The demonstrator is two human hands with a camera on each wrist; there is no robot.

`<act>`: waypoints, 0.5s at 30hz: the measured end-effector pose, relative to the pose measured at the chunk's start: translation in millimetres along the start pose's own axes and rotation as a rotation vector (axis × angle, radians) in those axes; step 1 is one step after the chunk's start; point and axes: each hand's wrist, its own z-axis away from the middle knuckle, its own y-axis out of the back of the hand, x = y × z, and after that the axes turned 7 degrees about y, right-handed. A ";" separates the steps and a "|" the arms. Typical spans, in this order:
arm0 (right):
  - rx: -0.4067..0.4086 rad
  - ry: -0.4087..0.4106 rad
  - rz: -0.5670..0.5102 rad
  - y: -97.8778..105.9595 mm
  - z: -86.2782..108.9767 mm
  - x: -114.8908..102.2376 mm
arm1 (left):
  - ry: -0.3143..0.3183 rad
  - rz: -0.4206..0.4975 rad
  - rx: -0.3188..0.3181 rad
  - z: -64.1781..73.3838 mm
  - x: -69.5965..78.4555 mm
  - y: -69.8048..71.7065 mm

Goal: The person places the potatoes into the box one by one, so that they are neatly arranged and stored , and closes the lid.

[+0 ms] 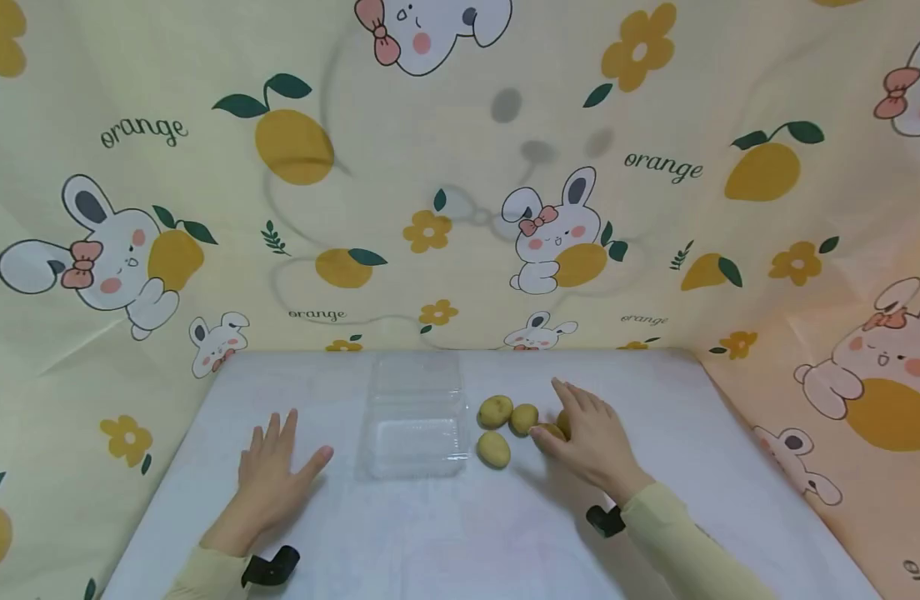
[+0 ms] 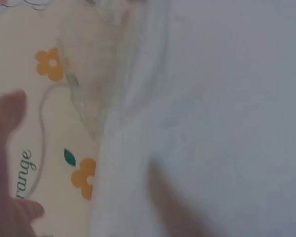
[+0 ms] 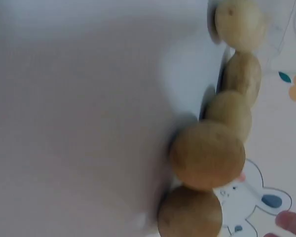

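Observation:
Several small yellow potatoes (image 1: 493, 450) lie grouped right of a clear plastic box (image 1: 415, 446), whose lid (image 1: 417, 375) is folded back. My right hand (image 1: 591, 437) is over the rightmost ones with its fingers spread, partly hiding two of them. In the right wrist view the potatoes (image 3: 207, 155) form a row, and only fingertips (image 3: 291, 222) show at the lower right corner. To the left of the box, my left hand (image 1: 268, 471) is held with fingers apart and nothing in it. Its blurred fingers show in the left wrist view.
A white table (image 1: 430, 542) carries everything. Behind it and along its sides hangs a cream cloth (image 1: 460, 275) printed with rabbits, oranges and flowers. Each wrist wears a small black camera mount, one at the left cuff (image 1: 271, 568).

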 end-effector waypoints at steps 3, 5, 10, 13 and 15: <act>0.033 -0.006 -0.086 -2.9 1.3 -4.6 | -0.013 0.190 -0.066 -1.4 9.7 -1.4; 0.049 -0.024 -0.147 -4.4 1.7 -9.4 | 0.003 0.323 -0.112 -0.9 16.7 -3.3; 0.057 -0.091 -0.315 -7.6 2.5 -20.0 | 0.024 0.542 -0.167 0.4 33.5 -10.5; 0.058 -0.117 -0.401 -8.4 1.9 -24.2 | 0.027 0.595 -0.190 1.0 39.5 -15.2; 0.066 -0.126 -0.443 -8.8 1.4 -26.8 | 0.018 0.614 -0.198 1.4 41.7 -18.5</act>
